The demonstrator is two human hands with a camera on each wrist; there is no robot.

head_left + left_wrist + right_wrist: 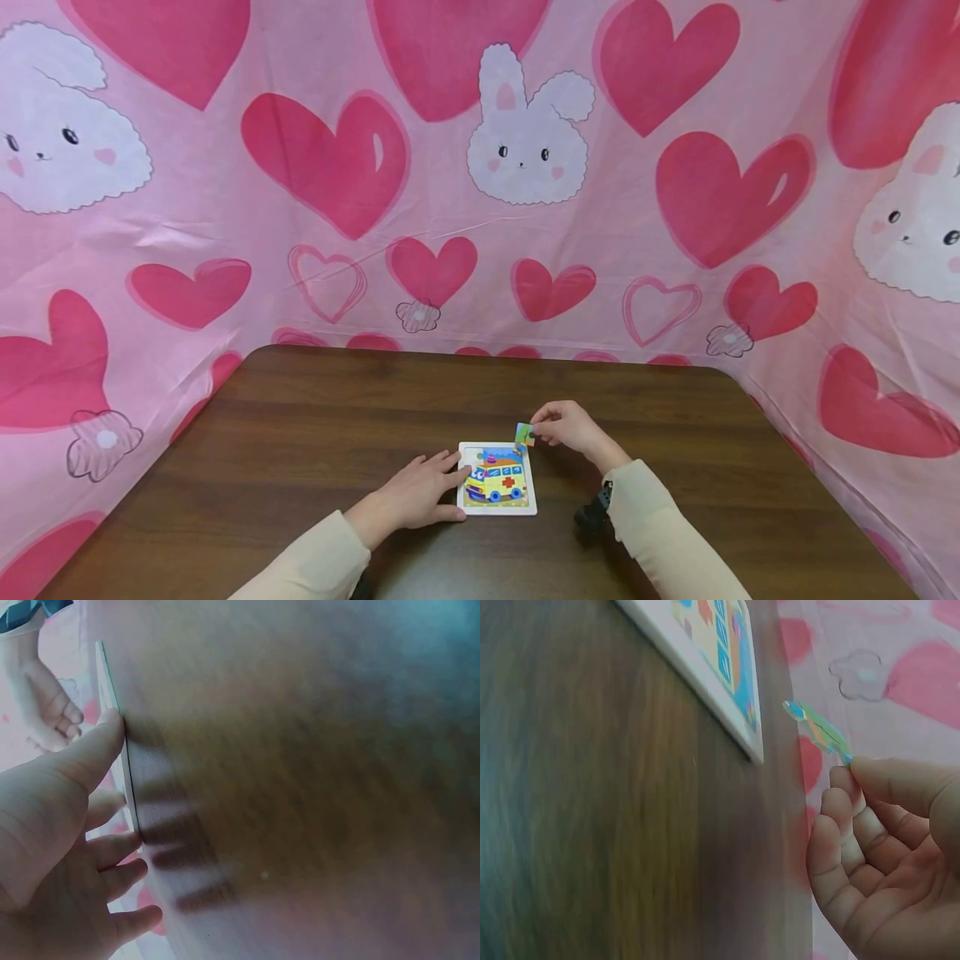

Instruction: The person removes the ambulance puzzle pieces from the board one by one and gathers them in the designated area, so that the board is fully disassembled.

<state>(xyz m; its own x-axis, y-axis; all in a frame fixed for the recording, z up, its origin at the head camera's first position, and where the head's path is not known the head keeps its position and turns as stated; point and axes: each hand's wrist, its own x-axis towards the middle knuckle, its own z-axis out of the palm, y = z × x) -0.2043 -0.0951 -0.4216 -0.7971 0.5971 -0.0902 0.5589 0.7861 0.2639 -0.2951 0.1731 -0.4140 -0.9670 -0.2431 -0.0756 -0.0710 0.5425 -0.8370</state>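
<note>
A jigsaw board (498, 512) with a white rim lies on the table, showing a yellow ambulance picture with a red cross. My left hand (416, 493) rests along its left side, fingers spread and relaxed, with fingertips and thumb right at the rim. Between thumb and fingertips, my right hand (570, 428) pinches a green and blue puzzle piece (523, 434) over the board's top right corner. The right wrist view has this piece (826, 733) seen nearly edge-on, raised above the table. Pale patches show in the upper left of the picture.
The dark wooden table (360, 400) spreads around the board. Behind and beside it hangs a pink cloth (442, 208) printed with hearts and rabbits. A black device (592, 517) sits at my right wrist, low over the table.
</note>
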